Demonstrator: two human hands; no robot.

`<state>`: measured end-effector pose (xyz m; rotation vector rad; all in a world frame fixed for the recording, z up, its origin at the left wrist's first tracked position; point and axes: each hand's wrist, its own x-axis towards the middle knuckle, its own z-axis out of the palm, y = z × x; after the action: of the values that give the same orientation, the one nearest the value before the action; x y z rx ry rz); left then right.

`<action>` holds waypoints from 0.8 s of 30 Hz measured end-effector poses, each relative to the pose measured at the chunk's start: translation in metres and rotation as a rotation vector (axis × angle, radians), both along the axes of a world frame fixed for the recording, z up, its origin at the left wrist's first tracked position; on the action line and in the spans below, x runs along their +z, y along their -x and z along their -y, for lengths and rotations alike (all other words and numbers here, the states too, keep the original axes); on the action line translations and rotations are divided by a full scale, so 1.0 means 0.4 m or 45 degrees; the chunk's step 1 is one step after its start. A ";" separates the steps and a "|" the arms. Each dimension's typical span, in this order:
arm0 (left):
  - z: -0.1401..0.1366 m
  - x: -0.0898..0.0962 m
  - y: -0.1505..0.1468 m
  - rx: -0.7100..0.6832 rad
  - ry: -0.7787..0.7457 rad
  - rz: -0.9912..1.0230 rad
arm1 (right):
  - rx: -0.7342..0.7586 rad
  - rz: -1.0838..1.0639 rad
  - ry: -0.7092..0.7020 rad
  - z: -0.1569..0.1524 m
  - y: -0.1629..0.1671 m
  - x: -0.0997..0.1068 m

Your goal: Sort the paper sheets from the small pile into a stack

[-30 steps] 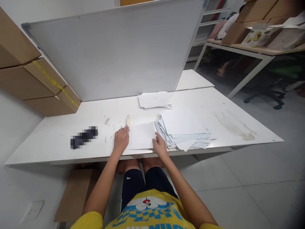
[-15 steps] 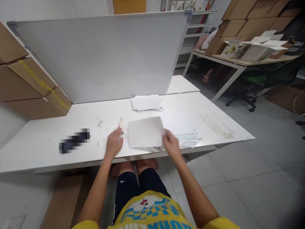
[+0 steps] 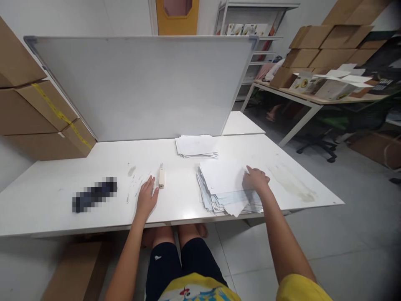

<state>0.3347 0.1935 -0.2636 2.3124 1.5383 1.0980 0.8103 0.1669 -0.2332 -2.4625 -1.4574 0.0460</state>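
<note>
Paper stack [image 3: 219, 179], loosely fanned, lying close to the front edge of the surface [image 3: 184, 200], right of that edge's middle; its lower sheets, some bluish, project unevenly from beneath a white top sheet. The right hand [image 3: 257, 179] is at the stack's right side, index finger extended toward the back edge of the surface, the other fingers curled; whether its grip pinches a sheet or merely bears on it cannot be told. The left hand [image 3: 147, 198] lies palm down near the front edge, its grip spread and empty, thumb just beside a small cream-coloured tool [image 3: 161, 178]. A smaller pile of sheets [image 3: 197, 145] lies toward the back edge, in front of the whiteboard [image 3: 144, 88]. Single sheets should prove light, flexible and apt to slide on one another or crease; each is best taken at one corner, between thumb and fingertips
</note>
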 end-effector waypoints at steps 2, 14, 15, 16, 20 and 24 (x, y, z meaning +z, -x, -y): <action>-0.005 -0.006 0.000 0.022 0.028 -0.035 | 0.060 0.021 -0.108 -0.046 0.027 0.029; -0.006 -0.028 -0.006 0.110 0.181 -0.164 | 0.578 0.000 0.288 -0.487 0.447 0.063; -0.004 -0.027 -0.006 0.111 0.183 -0.159 | 0.565 -0.007 0.288 -0.504 0.446 0.051; -0.003 -0.023 -0.006 0.115 0.186 -0.154 | 0.559 -0.020 0.276 -0.518 0.440 0.040; 0.002 0.000 -0.011 0.140 0.193 -0.127 | 0.537 -0.118 0.213 -0.531 0.386 0.027; 0.001 0.006 -0.020 0.142 0.201 -0.074 | 0.464 -0.210 0.059 -0.489 0.340 0.051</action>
<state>0.3428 0.1933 -0.2613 2.1962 1.7272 0.9035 0.6745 0.3627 -0.2126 -2.1352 -1.8234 0.3496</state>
